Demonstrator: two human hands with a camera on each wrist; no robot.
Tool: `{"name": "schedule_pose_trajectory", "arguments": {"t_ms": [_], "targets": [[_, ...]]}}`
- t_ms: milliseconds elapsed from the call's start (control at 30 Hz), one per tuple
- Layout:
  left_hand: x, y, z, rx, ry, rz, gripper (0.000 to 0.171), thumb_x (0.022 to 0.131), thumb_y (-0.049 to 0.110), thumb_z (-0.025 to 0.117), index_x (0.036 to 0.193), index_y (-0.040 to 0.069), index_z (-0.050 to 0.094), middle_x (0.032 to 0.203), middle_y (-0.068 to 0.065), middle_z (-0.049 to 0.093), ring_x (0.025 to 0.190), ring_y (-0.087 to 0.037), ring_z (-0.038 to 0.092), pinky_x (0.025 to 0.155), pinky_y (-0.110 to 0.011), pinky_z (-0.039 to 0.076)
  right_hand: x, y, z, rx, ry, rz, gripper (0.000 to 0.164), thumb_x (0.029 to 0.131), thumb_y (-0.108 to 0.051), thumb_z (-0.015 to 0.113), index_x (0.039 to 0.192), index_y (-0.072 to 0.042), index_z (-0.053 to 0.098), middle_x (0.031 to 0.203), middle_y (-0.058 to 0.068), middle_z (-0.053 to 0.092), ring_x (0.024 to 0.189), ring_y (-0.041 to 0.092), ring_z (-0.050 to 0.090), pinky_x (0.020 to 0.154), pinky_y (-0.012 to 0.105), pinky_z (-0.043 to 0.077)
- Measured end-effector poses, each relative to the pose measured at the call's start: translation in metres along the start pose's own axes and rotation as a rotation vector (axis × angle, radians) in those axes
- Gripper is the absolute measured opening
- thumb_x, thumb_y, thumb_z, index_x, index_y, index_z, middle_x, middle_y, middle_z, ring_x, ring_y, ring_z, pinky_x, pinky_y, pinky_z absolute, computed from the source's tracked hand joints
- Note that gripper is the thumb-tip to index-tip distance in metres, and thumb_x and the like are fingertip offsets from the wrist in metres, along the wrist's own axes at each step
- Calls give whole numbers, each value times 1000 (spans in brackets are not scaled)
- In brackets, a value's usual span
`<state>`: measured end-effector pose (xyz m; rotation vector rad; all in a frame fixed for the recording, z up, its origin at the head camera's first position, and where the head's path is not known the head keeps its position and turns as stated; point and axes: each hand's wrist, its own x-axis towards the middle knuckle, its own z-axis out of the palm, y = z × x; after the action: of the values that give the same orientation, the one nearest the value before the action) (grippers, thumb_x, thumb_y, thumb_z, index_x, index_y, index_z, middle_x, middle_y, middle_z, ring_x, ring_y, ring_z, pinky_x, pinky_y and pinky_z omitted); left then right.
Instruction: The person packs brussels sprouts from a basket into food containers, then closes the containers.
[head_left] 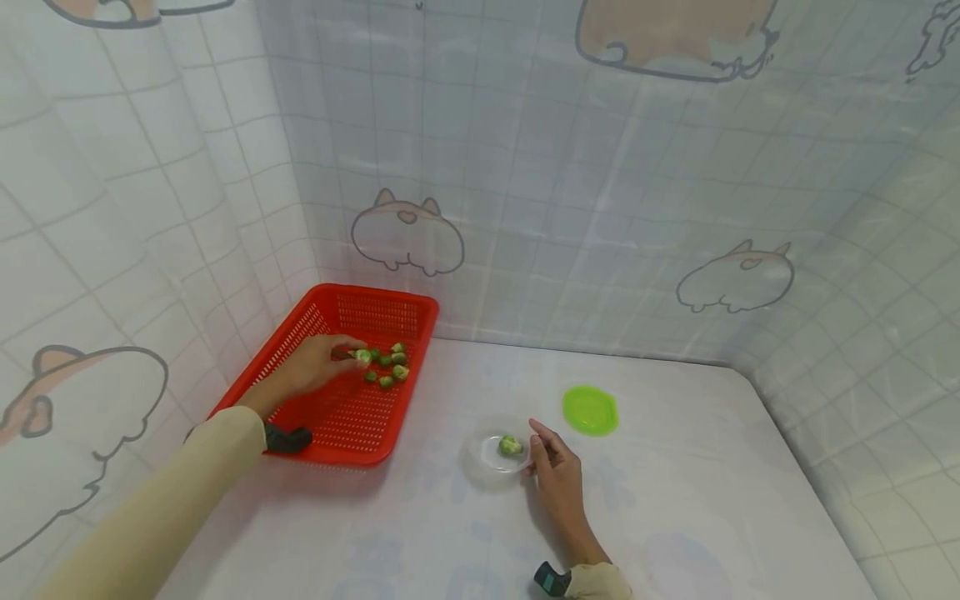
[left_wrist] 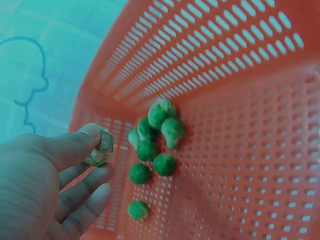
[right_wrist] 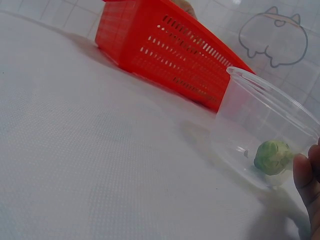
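Observation:
My left hand (head_left: 324, 365) is over the red basket and pinches a Brussels sprout (left_wrist: 103, 148) between thumb and fingers, its cut stem end showing in the left wrist view. Several more Brussels sprouts (left_wrist: 147, 150) lie loose on the basket floor beyond the fingertips. On the table, a clear plastic tub (head_left: 487, 454) stands upright with one Brussels sprout (right_wrist: 273, 157) inside. My right hand (head_left: 557, 479) is at the tub's right side, fingers slightly bent against the outside of its wall; I see no finger hooked over the rim.
The red perforated basket (head_left: 352, 437) stands at the back left, by the cloth-covered walls. A bright green lid-like disc (head_left: 591, 411) lies flat on the white table (head_left: 675, 475), behind and right of the tub. Cartoon drawings mark the wall cloth (head_left: 525, 208).

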<state>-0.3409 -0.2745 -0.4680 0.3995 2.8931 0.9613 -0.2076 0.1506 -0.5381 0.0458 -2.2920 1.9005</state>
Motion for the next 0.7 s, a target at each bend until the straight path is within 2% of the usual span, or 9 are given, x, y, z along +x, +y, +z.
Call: {"name": "schedule_pose_trajectory", "arguments": {"t_ms": [100,467,700], "targets": [[-4,7,0,-24,8,27,44,94,33,73,133,15,65,127,-9,67,117,-32,62,97,-53,52,0,-1,0,-2,-3,5,33,104,-12,57,135,-3,62,93,29,63,69,28,61,62,29,56],[-13,41,5,-110,18,57,41,91,37,75,129,26,67,117,0,71,108,-25,66,86,-43,59,1,1,1,-20,8,19,33,104,-13,57,135,-3,62,92,27,64,67,21,61,62,28,56],[-18,63,11,-154,8,81,43,91,31,77,132,21,67,110,3,72,102,-20,67,82,-37,59,1,1,1,-21,10,24,34,104,-14,57,136,-3,61,90,25,64,68,25,61,62,29,56]]}}
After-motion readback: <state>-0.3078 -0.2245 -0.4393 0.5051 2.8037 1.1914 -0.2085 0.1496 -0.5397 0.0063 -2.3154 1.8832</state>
